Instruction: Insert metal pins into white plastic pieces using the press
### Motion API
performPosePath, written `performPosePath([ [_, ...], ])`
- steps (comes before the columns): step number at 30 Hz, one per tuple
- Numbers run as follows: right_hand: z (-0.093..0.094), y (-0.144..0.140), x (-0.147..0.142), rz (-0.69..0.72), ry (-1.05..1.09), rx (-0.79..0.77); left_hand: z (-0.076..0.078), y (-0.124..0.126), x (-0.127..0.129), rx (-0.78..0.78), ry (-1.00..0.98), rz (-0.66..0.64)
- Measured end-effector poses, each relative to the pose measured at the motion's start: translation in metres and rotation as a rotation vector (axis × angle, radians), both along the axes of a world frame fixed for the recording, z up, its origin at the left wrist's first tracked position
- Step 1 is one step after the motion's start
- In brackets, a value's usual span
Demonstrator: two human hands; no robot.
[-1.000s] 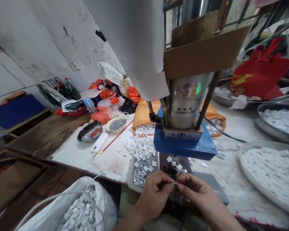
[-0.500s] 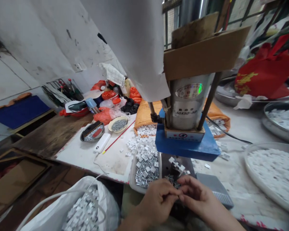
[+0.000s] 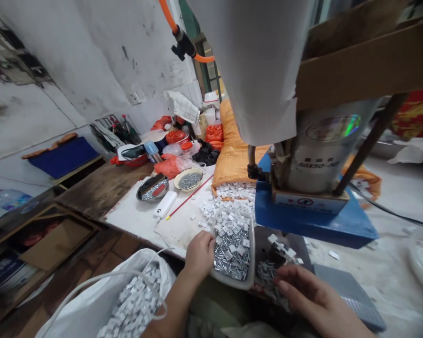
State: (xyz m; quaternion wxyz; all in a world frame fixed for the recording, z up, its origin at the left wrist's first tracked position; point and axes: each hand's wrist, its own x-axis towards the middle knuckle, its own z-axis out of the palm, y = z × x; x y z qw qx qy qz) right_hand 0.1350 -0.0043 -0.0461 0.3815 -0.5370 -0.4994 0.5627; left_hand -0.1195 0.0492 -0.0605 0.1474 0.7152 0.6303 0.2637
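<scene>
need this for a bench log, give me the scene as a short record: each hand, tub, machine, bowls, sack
left hand: by the left rim of the plastic tub; grip unclear
right hand: fingers curled, fingertips at a pile of metal pins
tub contents: white square pieces and metal fasteners
machine: blue base under a silver cylinder, beyond the right hand
bowls: cream bowl beside metal bowl, both holding small metal parts
sack: white sack at lower left, holding white pieces
</scene>
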Motion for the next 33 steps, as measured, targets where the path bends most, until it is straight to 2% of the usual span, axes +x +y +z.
performPosePath([
  [8,0.016,-0.005,0.007,0.009,-0.107,0.011,-0.011,0.008,0.011,0.008,0.123,-0.109],
  [12,0.014,-0.004,0.005,-0.021,-0.052,-0.026,-0.002,-0.001,0.016,0.030,0.078,-0.084],
  [15,0.013,-0.002,-0.003,-0.032,0.032,-0.053,0.019,-0.018,0.035,0.052,-0.033,-0.125],
  [17,0.016,0.000,-0.010,-0.050,0.088,-0.053,0.033,-0.031,0.054,0.056,-0.266,-0.219],
  [19,0.020,0.001,-0.014,-0.055,0.141,-0.038,0.043,-0.040,0.072,0.039,-0.405,-0.324],
  [21,0.025,0.001,-0.014,-0.051,0.162,-0.015,0.047,-0.044,0.087,-0.041,-0.531,-0.353],
  [24,0.028,-0.002,-0.007,-0.060,0.147,-0.013,0.043,-0.042,0.099,-0.279,-0.701,-0.288],
  [26,0.027,-0.004,-0.002,-0.067,0.176,-0.073,0.041,-0.041,0.102,-0.336,-0.708,-0.272],
  [29,0.023,-0.005,0.002,-0.062,0.290,-0.179,0.042,-0.043,0.102,-0.146,-0.566,-0.371],
  [33,0.024,-0.001,0.001,-0.053,0.340,-0.202,0.046,-0.045,0.102,0.054,-0.375,-0.479],
])
